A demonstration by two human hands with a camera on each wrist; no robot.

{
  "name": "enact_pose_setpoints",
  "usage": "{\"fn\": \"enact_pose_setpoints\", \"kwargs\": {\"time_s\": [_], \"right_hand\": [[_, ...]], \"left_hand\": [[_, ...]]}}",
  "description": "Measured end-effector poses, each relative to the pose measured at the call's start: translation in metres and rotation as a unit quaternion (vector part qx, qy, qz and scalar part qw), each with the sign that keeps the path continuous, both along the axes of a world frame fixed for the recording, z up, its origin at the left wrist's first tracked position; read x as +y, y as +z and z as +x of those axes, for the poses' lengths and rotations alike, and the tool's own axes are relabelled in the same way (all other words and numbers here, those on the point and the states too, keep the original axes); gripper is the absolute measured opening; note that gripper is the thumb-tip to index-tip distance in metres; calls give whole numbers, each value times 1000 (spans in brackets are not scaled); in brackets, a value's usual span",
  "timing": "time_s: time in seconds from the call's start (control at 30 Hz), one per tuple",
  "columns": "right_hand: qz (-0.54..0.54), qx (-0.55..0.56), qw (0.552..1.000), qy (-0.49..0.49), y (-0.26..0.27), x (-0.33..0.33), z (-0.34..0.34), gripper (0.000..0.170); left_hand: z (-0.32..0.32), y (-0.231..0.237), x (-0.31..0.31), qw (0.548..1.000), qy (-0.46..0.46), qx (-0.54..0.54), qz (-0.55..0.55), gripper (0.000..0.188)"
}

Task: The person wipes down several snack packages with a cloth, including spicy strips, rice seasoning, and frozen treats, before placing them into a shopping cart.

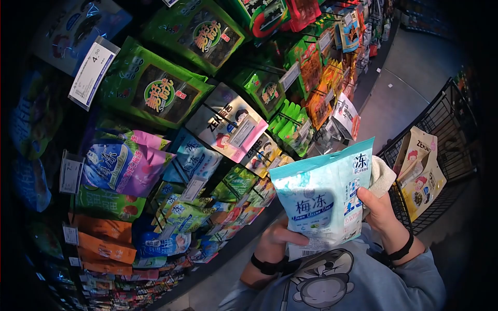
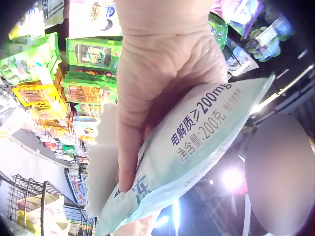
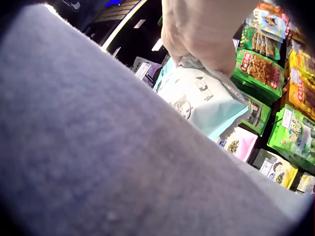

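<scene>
A pale blue snack bag [image 1: 321,192], printed with large Chinese characters, is held up in front of the chest by both hands. The left hand [image 1: 278,241] grips its lower left corner, thumb across the front. At the right edge the right hand [image 1: 377,207] pinches the bag with the thumb on its front. A whitish textured piece of cloth or paper [image 1: 383,179] sticks out behind the bag by the right hand. In the left wrist view the left hand [image 2: 157,83] lies along the bag [image 2: 197,132]. The right wrist view is largely covered by a grey sleeve [image 3: 98,132].
Left and ahead, a shelf rack carries hanging snack bags, among them green seaweed packs [image 1: 155,90] and a purple-pink jelly bag [image 1: 124,163], with price tags [image 1: 93,72]. At the right, a black wire cart [image 1: 441,111] holds cream and yellow bags [image 1: 423,181]. Grey floor [image 1: 386,85] runs between.
</scene>
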State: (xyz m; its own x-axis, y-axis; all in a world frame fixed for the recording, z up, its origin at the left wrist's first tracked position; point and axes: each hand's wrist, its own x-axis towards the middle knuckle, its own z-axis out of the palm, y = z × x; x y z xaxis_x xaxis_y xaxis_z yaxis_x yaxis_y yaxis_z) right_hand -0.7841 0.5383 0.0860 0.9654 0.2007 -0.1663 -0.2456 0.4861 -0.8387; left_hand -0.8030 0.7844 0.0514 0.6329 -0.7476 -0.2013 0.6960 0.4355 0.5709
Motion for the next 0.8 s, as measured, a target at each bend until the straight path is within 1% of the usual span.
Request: {"fn": "enact_pose_setpoints", "kwargs": {"time_s": [0.07, 0.2, 0.27, 0.37, 0.63, 0.77, 0.8], "right_hand": [[2, 5, 1000, -2, 1, 0, 0, 63], [2, -2, 1000, -15, 1, 0, 0, 64], [28, -5, 999, -15, -2, -1, 1, 59], [33, 0, 999, -23, 1, -2, 1, 58], [42, 15, 998, -37, -4, -12, -1, 57], [65, 26, 997, -42, -5, -19, -2, 56], [65, 26, 996, -46, -5, -21, -2, 56]], "left_hand": [[2, 3, -3, 1000, 0, 6, -1, 86], [5, 3, -9, 999, 15, -24, -28, 86], [5, 2, -11, 998, 18, -34, -45, 86], [5, 2, -15, 999, 25, -15, -33, 85], [8, -3, -26, 998, 25, 4, -54, 85], [12, 6, -33, 999, 13, 17, -25, 85], [13, 11, -35, 999, 16, 31, -2, 86]]}}
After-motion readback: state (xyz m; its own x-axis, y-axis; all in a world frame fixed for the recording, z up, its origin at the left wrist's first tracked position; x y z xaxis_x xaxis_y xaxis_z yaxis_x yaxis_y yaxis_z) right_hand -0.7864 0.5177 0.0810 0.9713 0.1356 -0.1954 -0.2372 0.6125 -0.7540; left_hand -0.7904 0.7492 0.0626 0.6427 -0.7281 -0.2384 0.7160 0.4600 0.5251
